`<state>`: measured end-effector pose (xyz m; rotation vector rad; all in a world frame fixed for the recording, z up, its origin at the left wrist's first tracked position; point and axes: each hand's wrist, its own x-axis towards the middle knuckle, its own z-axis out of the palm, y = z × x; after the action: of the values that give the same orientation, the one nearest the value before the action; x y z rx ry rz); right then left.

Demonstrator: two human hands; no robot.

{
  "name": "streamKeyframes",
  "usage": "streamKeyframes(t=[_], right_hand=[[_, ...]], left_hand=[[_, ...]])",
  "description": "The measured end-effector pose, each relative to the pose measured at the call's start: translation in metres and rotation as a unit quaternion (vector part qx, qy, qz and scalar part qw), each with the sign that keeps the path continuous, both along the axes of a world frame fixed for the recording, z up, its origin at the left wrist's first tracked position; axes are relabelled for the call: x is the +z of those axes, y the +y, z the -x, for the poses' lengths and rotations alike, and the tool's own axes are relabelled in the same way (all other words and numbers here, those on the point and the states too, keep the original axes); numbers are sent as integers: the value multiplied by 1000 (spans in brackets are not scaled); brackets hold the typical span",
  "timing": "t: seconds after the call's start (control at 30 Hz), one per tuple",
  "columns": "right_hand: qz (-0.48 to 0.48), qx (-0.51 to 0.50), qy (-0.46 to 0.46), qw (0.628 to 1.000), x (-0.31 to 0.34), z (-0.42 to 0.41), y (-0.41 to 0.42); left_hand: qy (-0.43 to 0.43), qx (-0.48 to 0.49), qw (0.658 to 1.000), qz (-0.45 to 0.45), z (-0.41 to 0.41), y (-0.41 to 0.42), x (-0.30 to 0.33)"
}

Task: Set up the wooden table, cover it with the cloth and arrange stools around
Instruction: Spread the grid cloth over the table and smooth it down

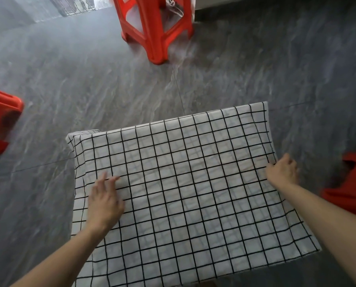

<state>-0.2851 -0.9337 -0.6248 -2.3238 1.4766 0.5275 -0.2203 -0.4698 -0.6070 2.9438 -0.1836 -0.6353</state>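
The white cloth with a black grid [183,183] already lies spread over the surface, whose wood is hidden under it; the fabric hangs down over the left edge and far left corner, and its right side falls away past the edge too. So the step in hand, as I judge it, is the covering one: the surface stands in place and the cloth is being smoothed and squared on it. The left hand [104,201] lies flat on the fabric near the left edge, fingers straight and spread, pressing and holding nothing. The right hand [282,172] is at the right edge with its fingers curled; its grip seems to pinch the cloth's border there, though the fingertips are partly hidden behind the knuckles.

Out from the covered surface, three red plastic stools stand on the dark grey marbled floor [90,90]: one stool beyond the far side [154,32], well apart from the cloth, one stool at the left [1,119], also apart, and one stool at the right [351,187], near the right edge and cut by the frame.

The next move likely calls for an even pull at the right border while the flat hand keeps the left side from sliding, until the overhang looks level. After that the stools want drawing in close around the covered surface
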Motion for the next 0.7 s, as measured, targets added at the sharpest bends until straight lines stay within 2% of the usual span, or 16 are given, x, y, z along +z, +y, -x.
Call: streamKeyframes(t=[0.1,0.2,0.3,0.43,0.57,0.7], right_hand=[[-35,20,-11,999,1,-2,-5],[-88,8,-33,996,5,-3,-8],[-119,54,-50,990,3,-1,-14],[-85,81,-110,987,4,1,-22],[-57,88,-131,986,5,2,-24],[-38,68,-152,985,15,7,-40]], left_hand=[[13,-172,985,3,3,-31,-6],[15,-243,970,14,5,-83,-8],[47,-227,972,29,4,-148,-6],[87,-175,980,34,6,-211,-4],[75,-135,987,41,15,-225,-7],[70,-199,977,45,19,-209,-7]])
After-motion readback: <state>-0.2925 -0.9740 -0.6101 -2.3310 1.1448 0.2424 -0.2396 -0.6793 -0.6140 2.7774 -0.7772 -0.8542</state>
